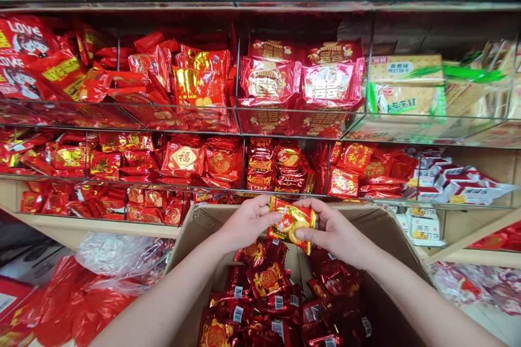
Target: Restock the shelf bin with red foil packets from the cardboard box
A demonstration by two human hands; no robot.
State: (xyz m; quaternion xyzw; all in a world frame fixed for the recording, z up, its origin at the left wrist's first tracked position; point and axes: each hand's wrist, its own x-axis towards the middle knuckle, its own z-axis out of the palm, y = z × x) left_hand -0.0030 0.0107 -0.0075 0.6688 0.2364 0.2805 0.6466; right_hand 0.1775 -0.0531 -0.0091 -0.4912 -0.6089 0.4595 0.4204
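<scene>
Between my two hands is a small red and gold packet of biscuits (292, 223), its printed face turned up toward me. My left hand (252, 220) grips its left end, thumb on the front. The right end is pinched by my right hand (330, 230), with the thumb across the lower front corner. Below the hands stands an open cardboard box (185, 238) holding many dark red shiny packets (268, 279) with gold prints and white barcode labels. The held packet is above the box's far side, close to the shelf front.
Glass-fronted shelves (211, 188) ahead hold red packets sorted by dividers. Pink packets (268, 78) and green-and-white cracker packs (407, 84) fill the upper row. White packs (425, 225) sit low right. Red and clear plastic bags (101, 303) lie at the left.
</scene>
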